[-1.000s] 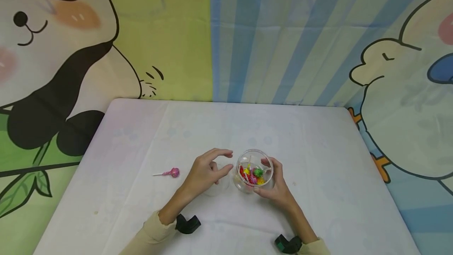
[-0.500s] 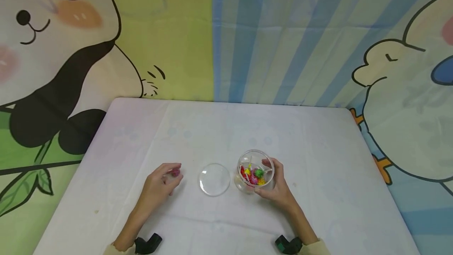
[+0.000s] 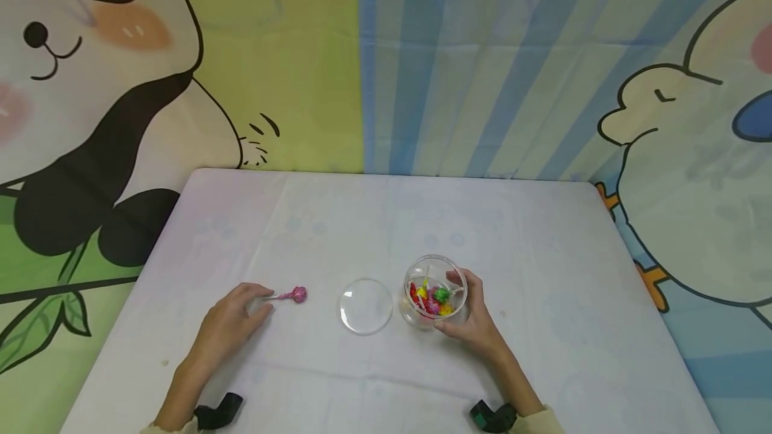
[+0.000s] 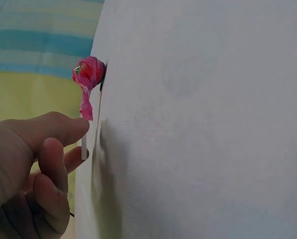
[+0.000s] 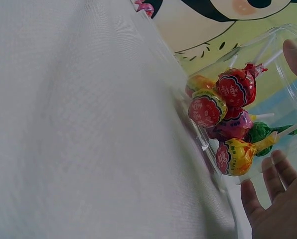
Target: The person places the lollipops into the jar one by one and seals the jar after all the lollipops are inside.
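Observation:
A pink-wrapped lollipop (image 3: 299,295) lies on the white table at the left, its stick toward my left hand (image 3: 229,320). That hand's thumb and fingertips stand apart around the stick's end; in the left wrist view the white stick (image 4: 84,144) shows between the separated fingertips (image 4: 81,127). My right hand (image 3: 470,317) grips a clear round jar (image 3: 413,313) by its right side, thumb and fingers spread round the wall. Inside the jar, several wrapped lollipops (image 5: 235,87) in red, yellow, purple and green are heaped at the bottom. The jar's mouth is uncovered and tilted toward the head camera.
A clear round lid (image 3: 365,307) lies flat on the table (image 3: 362,220) between the lollipop and the jar. Behind the table hangs a printed cloth (image 3: 470,86) with stripes and cartoon animals. A black camera mount sits at each wrist.
My left hand has moved left from beside the jar, past the lid and over the lollipop, to its stick end. The lollipop lies where it was. My right hand and the jar stay put.

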Tool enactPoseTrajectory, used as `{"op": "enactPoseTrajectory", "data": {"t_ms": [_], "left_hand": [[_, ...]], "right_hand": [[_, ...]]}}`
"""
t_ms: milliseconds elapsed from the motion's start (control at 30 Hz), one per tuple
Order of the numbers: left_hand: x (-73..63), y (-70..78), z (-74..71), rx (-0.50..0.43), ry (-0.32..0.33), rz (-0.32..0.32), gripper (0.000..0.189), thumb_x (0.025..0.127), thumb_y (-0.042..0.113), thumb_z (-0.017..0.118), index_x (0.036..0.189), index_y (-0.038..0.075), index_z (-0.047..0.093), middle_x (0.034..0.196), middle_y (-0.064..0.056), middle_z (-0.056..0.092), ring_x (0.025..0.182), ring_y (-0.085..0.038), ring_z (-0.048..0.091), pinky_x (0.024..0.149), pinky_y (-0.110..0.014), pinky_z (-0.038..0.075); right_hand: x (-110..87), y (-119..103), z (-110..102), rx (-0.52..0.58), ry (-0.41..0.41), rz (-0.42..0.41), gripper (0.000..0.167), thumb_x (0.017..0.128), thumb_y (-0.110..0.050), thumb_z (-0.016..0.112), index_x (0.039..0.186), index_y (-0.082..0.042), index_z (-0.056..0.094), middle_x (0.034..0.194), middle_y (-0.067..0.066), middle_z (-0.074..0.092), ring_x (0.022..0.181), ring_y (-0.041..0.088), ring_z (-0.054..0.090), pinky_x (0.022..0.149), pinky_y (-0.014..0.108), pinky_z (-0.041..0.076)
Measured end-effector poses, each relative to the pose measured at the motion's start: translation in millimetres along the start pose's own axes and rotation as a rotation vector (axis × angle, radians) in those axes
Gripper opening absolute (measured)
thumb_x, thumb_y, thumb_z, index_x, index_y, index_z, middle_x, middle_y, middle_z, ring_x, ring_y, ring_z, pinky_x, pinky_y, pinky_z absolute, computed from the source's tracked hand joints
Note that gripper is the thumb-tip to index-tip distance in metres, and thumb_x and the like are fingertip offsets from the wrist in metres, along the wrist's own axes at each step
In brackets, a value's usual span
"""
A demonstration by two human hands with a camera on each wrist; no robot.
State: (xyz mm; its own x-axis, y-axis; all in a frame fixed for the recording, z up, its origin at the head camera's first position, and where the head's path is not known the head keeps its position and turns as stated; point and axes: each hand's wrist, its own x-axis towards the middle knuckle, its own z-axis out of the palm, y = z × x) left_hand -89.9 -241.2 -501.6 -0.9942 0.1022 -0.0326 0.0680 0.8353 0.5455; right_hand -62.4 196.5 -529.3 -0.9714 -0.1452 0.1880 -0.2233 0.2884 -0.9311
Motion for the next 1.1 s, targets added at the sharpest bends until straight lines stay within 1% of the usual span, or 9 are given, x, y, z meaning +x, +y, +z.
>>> {"op": "enactPoseTrajectory", "data": {"t_ms": [133, 200, 300, 367, 400, 500, 567, 633, 1100], "left_hand": [[0.6, -4.0, 4.6, 0.027, -0.006, 0.002, 0.026, 0.085, 0.016, 0.074, 0.11, 0.013, 0.071, 0.114, -0.008, 0.066, 0.07, -0.012, 0.052, 0.057, -0.022, 0.039], [1.4, -5.3, 6.1, 0.029, 0.003, 0.008, 0.023, 0.085, 0.015, 0.074, 0.108, 0.014, 0.072, 0.112, -0.007, 0.066, 0.07, -0.013, 0.051, 0.057, -0.022, 0.039], [2.4, -6.6, 7.0, 0.031, 0.023, 0.025, 0.019, 0.084, 0.015, 0.075, 0.102, 0.014, 0.073, 0.109, -0.005, 0.066, 0.071, -0.012, 0.051, 0.057, -0.021, 0.038], [2.7, -6.9, 6.9, 0.034, 0.032, 0.035, 0.016, 0.083, 0.015, 0.076, 0.099, 0.015, 0.074, 0.106, -0.004, 0.067, 0.07, -0.012, 0.05, 0.057, -0.021, 0.038], [2.8, -7.1, 6.8, 0.034, 0.036, 0.038, 0.015, 0.083, 0.015, 0.076, 0.098, 0.015, 0.074, 0.105, -0.004, 0.067, 0.069, -0.012, 0.049, 0.057, -0.021, 0.038], [3.2, -7.9, 6.7, 0.032, 0.03, 0.039, 0.015, 0.083, 0.015, 0.075, 0.098, 0.015, 0.075, 0.101, -0.003, 0.069, 0.067, -0.011, 0.048, 0.055, -0.021, 0.037], [3.3, -8.7, 6.8, 0.03, 0.023, 0.037, 0.015, 0.083, 0.015, 0.075, 0.099, 0.015, 0.075, 0.099, -0.002, 0.07, 0.065, -0.01, 0.047, 0.053, -0.021, 0.037], [3.0, -9.5, 7.1, 0.029, 0.016, 0.041, 0.016, 0.083, 0.015, 0.075, 0.099, 0.016, 0.075, 0.096, -0.001, 0.07, 0.062, -0.008, 0.047, 0.051, -0.021, 0.037], [1.6, -14.3, 9.3, -0.02, 0.014, 0.055, 0.018, 0.082, 0.015, 0.076, 0.1, 0.019, 0.075, 0.088, 0.004, 0.067, 0.051, 0.0, 0.046, 0.048, -0.02, 0.037]], "right_hand": [[-0.7, 0, 0, -0.005, 0.0, 0.001, 0.1, 0.066, -0.009, 0.083, 0.144, -0.004, 0.021, 0.143, 0.017, 0.038, 0.134, 0.005, 0.035, 0.108, 0.006, 0.016], [-1.2, -1, 0, -0.011, 0.001, 0.009, 0.1, 0.066, -0.009, 0.083, 0.144, -0.005, 0.021, 0.143, 0.016, 0.038, 0.134, 0.004, 0.035, 0.112, 0.012, 0.017], [-1.9, -1, 0, -0.014, 0.003, 0.013, 0.099, 0.066, -0.008, 0.083, 0.144, -0.006, 0.022, 0.143, 0.016, 0.039, 0.134, 0.005, 0.035, 0.12, 0.04, 0.019], [-2.3, -1, 1, -0.019, 0.004, 0.012, 0.099, 0.066, -0.008, 0.083, 0.144, -0.006, 0.022, 0.143, 0.016, 0.039, 0.134, 0.005, 0.035, 0.117, 0.059, 0.017], [-2.4, -1, 1, -0.023, 0.004, 0.015, 0.099, 0.066, -0.009, 0.083, 0.144, -0.007, 0.022, 0.143, 0.015, 0.039, 0.134, 0.005, 0.036, 0.116, 0.062, 0.017], [-2.6, -1, 1, -0.023, 0.002, 0.017, 0.098, 0.067, -0.009, 0.083, 0.144, -0.007, 0.022, 0.143, 0.014, 0.039, 0.135, 0.007, 0.035, 0.12, 0.04, 0.02], [-2.5, 0, 0, -0.027, 0.001, 0.018, 0.098, 0.067, -0.009, 0.083, 0.144, -0.008, 0.022, 0.143, 0.013, 0.039, 0.135, 0.006, 0.035, 0.116, 0.019, 0.019], [-2.5, 0, 0, -0.028, 0.001, 0.016, 0.098, 0.067, -0.009, 0.083, 0.144, -0.008, 0.023, 0.143, 0.013, 0.04, 0.135, 0.006, 0.035, 0.109, 0.007, 0.017], [-1.0, 0, 0, -0.018, 0.002, 0.025, 0.098, 0.067, -0.008, 0.083, 0.144, -0.009, 0.023, 0.144, 0.012, 0.04, 0.133, -0.001, 0.035, 0.107, 0.006, 0.02]]}}
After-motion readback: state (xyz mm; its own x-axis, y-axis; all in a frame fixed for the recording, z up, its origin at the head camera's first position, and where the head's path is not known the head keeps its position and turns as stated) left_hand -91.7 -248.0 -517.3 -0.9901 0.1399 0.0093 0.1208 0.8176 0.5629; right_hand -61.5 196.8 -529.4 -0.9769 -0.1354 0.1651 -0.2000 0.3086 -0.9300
